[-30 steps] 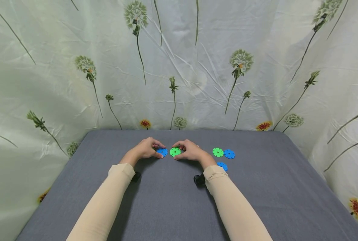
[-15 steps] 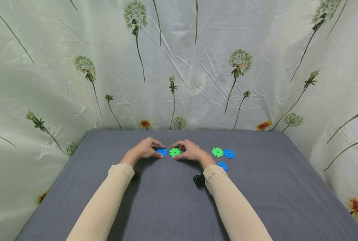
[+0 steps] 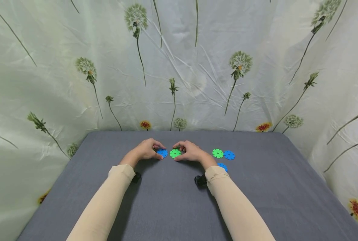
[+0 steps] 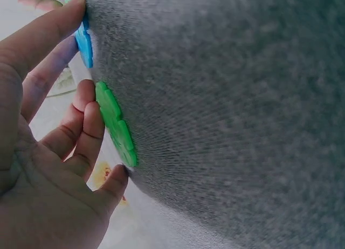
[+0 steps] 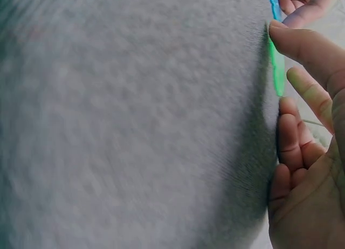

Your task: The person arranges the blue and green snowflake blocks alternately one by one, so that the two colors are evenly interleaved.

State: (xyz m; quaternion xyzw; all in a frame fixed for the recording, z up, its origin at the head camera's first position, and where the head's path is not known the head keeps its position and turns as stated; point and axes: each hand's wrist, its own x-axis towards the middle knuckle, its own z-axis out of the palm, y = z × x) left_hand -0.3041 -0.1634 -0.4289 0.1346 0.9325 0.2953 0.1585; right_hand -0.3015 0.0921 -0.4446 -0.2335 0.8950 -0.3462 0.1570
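Near the far side of the table, my left hand pinches a blue notched plastic disc by its edges between thumb and forefinger. Facing it, my right hand holds a green notched disc the same way. A narrow gap separates the two discs, which lie flat at the tabletop. Another green disc lies under the left palm in the left wrist view, close to the curled rear fingers; the hand hides it from the head camera. From the right wrist, the held green disc appears edge-on.
Right of the right hand, a green disc and a blue disc lie side by side. Another blue disc is partly covered by the right wrist. Grey cloth covers the table; a flower-printed curtain hangs behind it.
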